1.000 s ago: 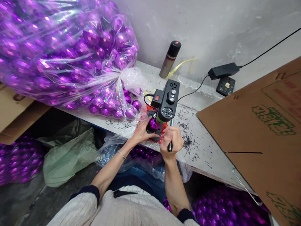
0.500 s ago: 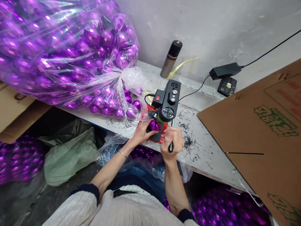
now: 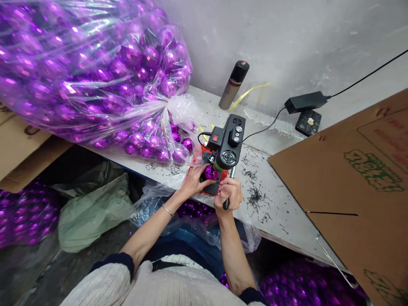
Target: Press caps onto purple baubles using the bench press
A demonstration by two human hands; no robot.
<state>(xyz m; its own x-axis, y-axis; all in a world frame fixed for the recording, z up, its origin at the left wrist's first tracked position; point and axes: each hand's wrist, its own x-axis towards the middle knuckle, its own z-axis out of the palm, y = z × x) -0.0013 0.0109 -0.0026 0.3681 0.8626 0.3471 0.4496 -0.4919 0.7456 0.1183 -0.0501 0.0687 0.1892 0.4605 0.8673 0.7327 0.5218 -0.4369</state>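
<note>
A small workshop is indicated: a black lever-worked machine (image 3: 229,142) is set up on a worktop (image 3: 275,211) strewn with dark scraps (image 3: 255,196), flanked by a bulging clear bag (image 3: 183,107) of purple balls (image 3: 130,54) at left and a large printed carton (image 3: 350,189) at right.

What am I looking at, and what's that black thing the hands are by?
A camera on a person's head looks forward and down, so you see their own two bare hands. The black thing is a machine with a switch and vents on top. The left hand curves around a purple ball under it. The right hand grips a handle. Black bits lie scattered on the table, near a big clear bag of similar balls.
</note>
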